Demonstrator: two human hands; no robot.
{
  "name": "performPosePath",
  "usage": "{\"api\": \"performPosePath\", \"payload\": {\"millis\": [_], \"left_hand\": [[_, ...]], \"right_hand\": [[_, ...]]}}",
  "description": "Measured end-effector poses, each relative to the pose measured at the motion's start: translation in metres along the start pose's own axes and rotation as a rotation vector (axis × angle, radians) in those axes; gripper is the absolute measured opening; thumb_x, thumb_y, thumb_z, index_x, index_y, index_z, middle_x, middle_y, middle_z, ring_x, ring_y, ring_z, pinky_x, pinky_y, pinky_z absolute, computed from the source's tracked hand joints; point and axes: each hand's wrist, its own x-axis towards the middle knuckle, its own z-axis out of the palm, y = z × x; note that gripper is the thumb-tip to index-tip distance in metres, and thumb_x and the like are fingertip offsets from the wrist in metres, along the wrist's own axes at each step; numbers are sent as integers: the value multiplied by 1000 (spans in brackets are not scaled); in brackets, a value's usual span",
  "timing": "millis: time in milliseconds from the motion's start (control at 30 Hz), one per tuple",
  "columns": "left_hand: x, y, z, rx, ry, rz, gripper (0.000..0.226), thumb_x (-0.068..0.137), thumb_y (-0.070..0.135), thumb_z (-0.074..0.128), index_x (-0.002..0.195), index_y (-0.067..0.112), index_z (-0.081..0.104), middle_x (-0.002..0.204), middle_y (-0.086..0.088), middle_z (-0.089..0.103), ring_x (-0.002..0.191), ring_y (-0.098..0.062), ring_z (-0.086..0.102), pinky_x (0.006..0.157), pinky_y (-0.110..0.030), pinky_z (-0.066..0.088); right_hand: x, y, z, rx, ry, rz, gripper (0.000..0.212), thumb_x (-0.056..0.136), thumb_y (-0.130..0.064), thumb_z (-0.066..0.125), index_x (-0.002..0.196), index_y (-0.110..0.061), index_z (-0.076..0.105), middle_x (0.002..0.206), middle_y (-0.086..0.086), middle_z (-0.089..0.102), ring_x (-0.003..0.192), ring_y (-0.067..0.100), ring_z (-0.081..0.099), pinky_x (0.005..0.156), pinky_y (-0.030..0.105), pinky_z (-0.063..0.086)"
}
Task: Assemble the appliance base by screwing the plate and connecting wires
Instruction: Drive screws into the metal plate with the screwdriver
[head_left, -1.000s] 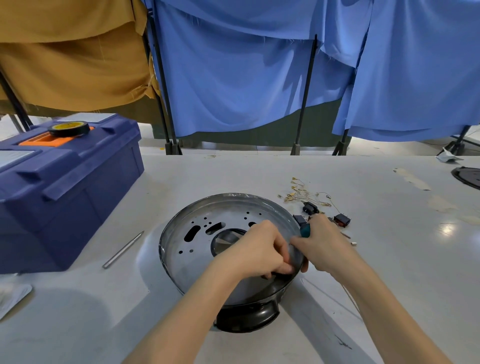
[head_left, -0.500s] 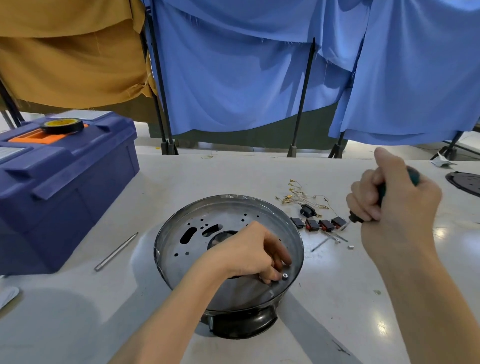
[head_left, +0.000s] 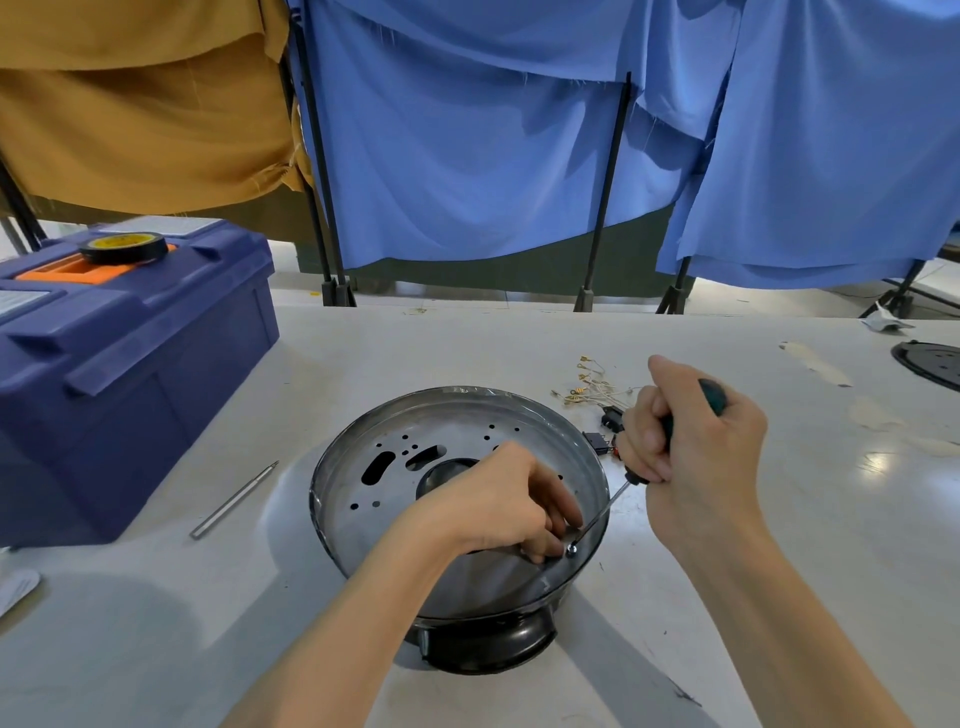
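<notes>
My left hand (head_left: 498, 499) reaches into the near right part of the appliance base (head_left: 488, 647), which sits in the middle of the white surface (head_left: 519, 343). My left fingers (head_left: 558, 514) are curled, their tips pinched beside a small screw (head_left: 571, 550) that stands on the perforated metal plate (head_left: 400, 488), close to the rim. I cannot tell whether they actually touch the screw.

My right hand (head_left: 696, 447) is raised just right of the base. My right fingers (head_left: 641, 441) are wrapped tightly round the green handle of a screwdriver (head_left: 712, 396). Its thin shaft slants down and to the left over the rim, and the tip meets the head of the screw.

Beyond my right hand lie a bunch of thin wires with brass terminals (head_left: 587, 384) and a few small black switches (head_left: 597, 439), partly hidden by my knuckles.

To the left of the base, a slim metal rod (head_left: 234, 501) lies on the surface. Farther left stands a dark blue toolbox (head_left: 130, 374) with a roll of black tape (head_left: 123, 247) on its lid. At the far right edge there is a black round disc (head_left: 930, 364).
</notes>
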Motion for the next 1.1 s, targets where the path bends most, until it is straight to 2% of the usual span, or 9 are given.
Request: {"api": "performPosePath", "payload": {"millis": [167, 333, 433, 533, 633, 700, 867, 1000, 1100], "left_hand": [[-1, 1, 0, 6, 3, 1, 26, 77, -18, 65, 95, -1, 71, 71, -5, 62, 57, -10, 59, 56, -19, 53], [-5, 4, -1, 11, 3, 27, 25, 79, -16, 66, 99, -2, 69, 76, -9, 62, 57, -9, 59, 55, -18, 51], [-10, 3, -5, -27, -21, 38, 31, 81, -14, 65, 108, 0, 67, 84, -7, 63, 74, -15, 60, 68, -30, 57], [-16, 2, -6, -49, -19, 87, 33, 82, -9, 67, 111, 6, 65, 90, -5, 66, 82, -13, 63, 81, -40, 57], [-21, 6, -7, -130, 18, 186, 30, 78, 5, 77, 105, 14, 68, 96, -6, 70, 85, -15, 67, 83, -30, 56], [-23, 13, -5, -223, 90, 270, 24, 74, 10, 82, 95, 15, 71, 97, -8, 73, 92, -24, 69, 92, -33, 55], [-21, 22, 9, -482, 166, 423, 12, 75, 13, 76, 85, 9, 71, 79, -6, 75, 74, -18, 73, 69, -23, 57], [-22, 17, 7, -513, 144, 423, 10, 88, 10, 66, 97, 6, 70, 90, -14, 75, 84, -26, 73, 77, -27, 57], [-25, 14, 2, -484, 67, 424, 13, 94, 8, 60, 100, 13, 69, 93, -6, 75, 91, -21, 73, 80, -23, 56]], "right_hand": [[-3, 0, 2, -17, -29, 19, 50, 94, -9, 56, 47, -15, 42, 40, 4, 33, 33, 12, 19, 41, 17, 22], [-7, -6, 5, -45, -231, 99, 43, 90, -37, 49, 54, -14, 52, 44, 5, 40, 36, 17, 25, 41, 23, 28], [-8, -8, 5, -72, -427, 125, 39, 90, -31, 39, 76, -8, 67, 54, 9, 44, 44, 20, 35, 47, 31, 35], [-8, -11, 5, -124, -509, 63, 32, 93, -23, 47, 93, -2, 71, 65, 14, 56, 56, 27, 53, 57, 31, 47], [-8, -16, 9, -19, -524, 87, 20, 81, -18, 64, 87, -2, 73, 75, 17, 64, 67, 28, 63, 64, 30, 54], [-9, -16, 11, 12, -497, 93, 17, 72, -19, 71, 80, -5, 73, 75, 16, 65, 67, 26, 63, 63, 29, 54], [-14, -11, 18, -169, -419, -85, 16, 70, -28, 76, 79, -15, 73, 73, 6, 67, 66, 22, 64, 64, 31, 55], [-8, -16, 10, -190, -608, -13, 35, 86, -29, 63, 113, -8, 69, 107, 9, 73, 95, 27, 71, 78, 31, 58], [-7, -17, 6, -200, -643, -35, 26, 90, -17, 61, 112, -7, 69, 107, 11, 73, 96, 30, 71, 75, 30, 58]]}}
